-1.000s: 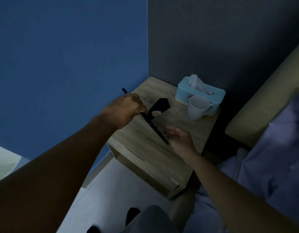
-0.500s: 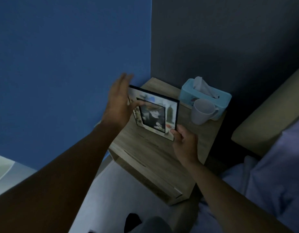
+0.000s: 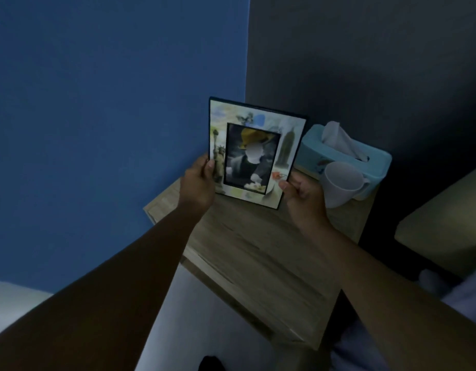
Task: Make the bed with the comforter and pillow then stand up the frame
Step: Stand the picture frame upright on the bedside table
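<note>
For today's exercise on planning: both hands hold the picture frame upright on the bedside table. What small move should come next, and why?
Probably ease both hands away slowly. The frame already stands upright on the table, clear of the mug, gripped at its lower edges by the left hand and right hand.

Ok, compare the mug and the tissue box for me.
The mug is white and round; the tissue box is light blue and boxy. The mug stands in front, overlapping the tissue box behind it. A tissue sticks out of the box; what the mug holds cannot be seen. Both sit on the wooden nightstand.
</note>
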{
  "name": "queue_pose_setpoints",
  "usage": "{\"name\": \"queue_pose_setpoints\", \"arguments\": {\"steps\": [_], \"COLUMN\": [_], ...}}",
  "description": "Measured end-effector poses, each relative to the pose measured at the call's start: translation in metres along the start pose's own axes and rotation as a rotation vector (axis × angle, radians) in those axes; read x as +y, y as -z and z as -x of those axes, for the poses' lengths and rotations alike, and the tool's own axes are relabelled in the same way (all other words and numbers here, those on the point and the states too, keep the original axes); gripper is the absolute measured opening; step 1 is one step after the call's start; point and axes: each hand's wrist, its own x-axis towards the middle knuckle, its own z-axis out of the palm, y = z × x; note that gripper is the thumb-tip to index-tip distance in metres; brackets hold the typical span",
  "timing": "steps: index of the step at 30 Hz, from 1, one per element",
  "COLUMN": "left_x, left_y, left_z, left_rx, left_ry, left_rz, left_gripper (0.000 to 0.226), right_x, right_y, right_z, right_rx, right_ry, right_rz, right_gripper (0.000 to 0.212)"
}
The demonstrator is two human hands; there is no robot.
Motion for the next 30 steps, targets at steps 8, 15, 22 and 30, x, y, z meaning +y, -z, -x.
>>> {"name": "queue_pose_setpoints", "arguments": {"steps": [8, 15, 22, 30], "left_x": [-0.014, -0.025, -0.025, -0.007], "left_y": [-0.01, -0.016, -0.015, -0.025], "left_z": [-0.009, -0.001, 0.002, 0.032], "left_rx": [0.126, 0.116, 0.096, 0.11], "left_ry": [0.011, 0.006, 0.015, 0.016], "left_rz": [0.024, 0.042, 0.01, -0.022], "left_gripper": [0.029, 0.024, 0.025, 0.047], "right_x": [0.014, 0.028, 0.027, 0.045], "right_y": [-0.003, 0.001, 0.003, -0.005], "right_z": [-0.016, -0.016, -0.013, 0.016], "right_rx": [0.015, 0.032, 0.011, 0.054], "right_ry": [-0.051, -0.062, -0.108, -0.15], "right_rz": [-0.035, -0.047, -0.035, 0.193], "right_gripper": [0.024, 0.026, 0.027, 0.048]}}
